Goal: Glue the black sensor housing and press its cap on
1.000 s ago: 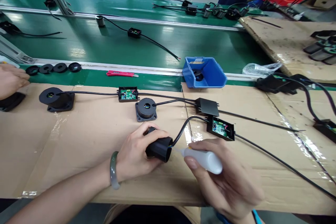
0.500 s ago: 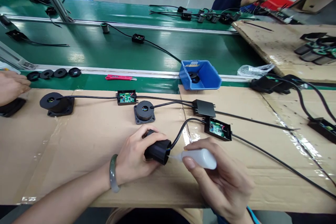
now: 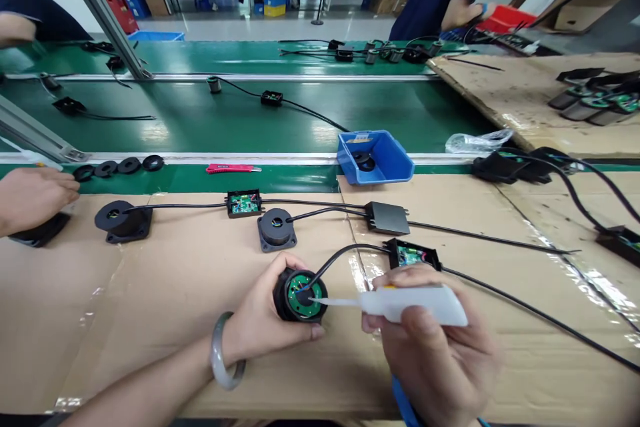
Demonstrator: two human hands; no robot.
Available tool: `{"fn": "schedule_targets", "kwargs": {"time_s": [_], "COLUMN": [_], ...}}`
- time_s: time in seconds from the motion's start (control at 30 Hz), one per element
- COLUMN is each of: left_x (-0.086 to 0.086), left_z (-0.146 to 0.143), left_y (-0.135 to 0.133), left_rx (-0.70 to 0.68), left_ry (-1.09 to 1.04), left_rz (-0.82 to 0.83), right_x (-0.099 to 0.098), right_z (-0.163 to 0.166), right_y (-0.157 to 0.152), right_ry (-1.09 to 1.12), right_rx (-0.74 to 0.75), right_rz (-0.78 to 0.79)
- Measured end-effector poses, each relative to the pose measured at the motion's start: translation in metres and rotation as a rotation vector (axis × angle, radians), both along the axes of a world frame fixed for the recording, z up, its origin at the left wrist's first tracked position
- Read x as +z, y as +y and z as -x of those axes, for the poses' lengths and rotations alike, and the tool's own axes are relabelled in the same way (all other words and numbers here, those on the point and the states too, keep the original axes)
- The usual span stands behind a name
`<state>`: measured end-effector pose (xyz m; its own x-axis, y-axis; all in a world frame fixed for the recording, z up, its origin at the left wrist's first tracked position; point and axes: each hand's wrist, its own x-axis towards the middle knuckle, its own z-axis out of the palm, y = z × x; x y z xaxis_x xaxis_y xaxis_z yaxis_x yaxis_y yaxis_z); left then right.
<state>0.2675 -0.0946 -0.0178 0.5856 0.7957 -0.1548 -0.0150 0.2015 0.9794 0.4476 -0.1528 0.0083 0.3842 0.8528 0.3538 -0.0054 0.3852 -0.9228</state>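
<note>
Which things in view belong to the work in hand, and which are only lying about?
In use:
Black housing, in the left hand
White bottle, in the right hand, its nozzle at the housing
Cable and open box joined to the housing

Probably just lying about, untouched:
Red cutter
Clear plastic

Lit bright and fairly even, apparently from overhead. Throws only soft shade on the cardboard (image 3: 165, 313) around the left hand (image 3: 265, 320) at the grip. Flares white off clear tape (image 3: 603, 290) well right of the grip; shines in pale patches on the green belt (image 3: 195, 130) beyond. Reads crisp enough on the round green board (image 3: 297, 301) inside the grip, pale and milky on the bottle (image 3: 425, 305) just right of it. Smears slightly along the right hand (image 3: 440, 353). Softens on the floor (image 3: 215, 30) far beyond. Stretches toward the edges, with a leaning metal post (image 3: 100, 10) up and left.
</note>
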Motion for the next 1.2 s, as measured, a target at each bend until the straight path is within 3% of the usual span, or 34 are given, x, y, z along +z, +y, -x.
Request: {"fn": "schedule_targets", "kwargs": {"time_s": [0.07,0.17,0.33,0.5,0.77,1.2], "left_x": [-0.002,-0.004,-0.005,-0.007,-0.005,-0.007], "left_z": [0.0,-0.001,-0.002,-0.001,-0.001,0.001], "left_y": [0.0,-0.001,-0.003,-0.003,0.0,0.001], "left_rx": [-0.046,-0.044,-0.054,-0.07,-0.06,-0.089], "left_ry": [-0.089,-0.174,-0.22,-0.208,-0.168,-0.192], "left_rz": [0.183,0.3,0.328,0.294,0.297,0.252], "right_x": [-0.004,-0.005,0.004,0.006,0.003,0.005], "right_z": [0.004,0.009,0.014,0.016,0.015,0.016], "right_y": [-0.001,-0.003,0.003,0.008,0.009,0.007], "right_ry": [-0.143,-0.386,-0.571,-0.648,-0.67,-0.452], "right_rx": [-0.032,-0.022,-0.006,0.016,-0.024,0.053], "right_rz": [-0.052,-0.13,-0.226,-0.221,-0.237,-0.103]}}
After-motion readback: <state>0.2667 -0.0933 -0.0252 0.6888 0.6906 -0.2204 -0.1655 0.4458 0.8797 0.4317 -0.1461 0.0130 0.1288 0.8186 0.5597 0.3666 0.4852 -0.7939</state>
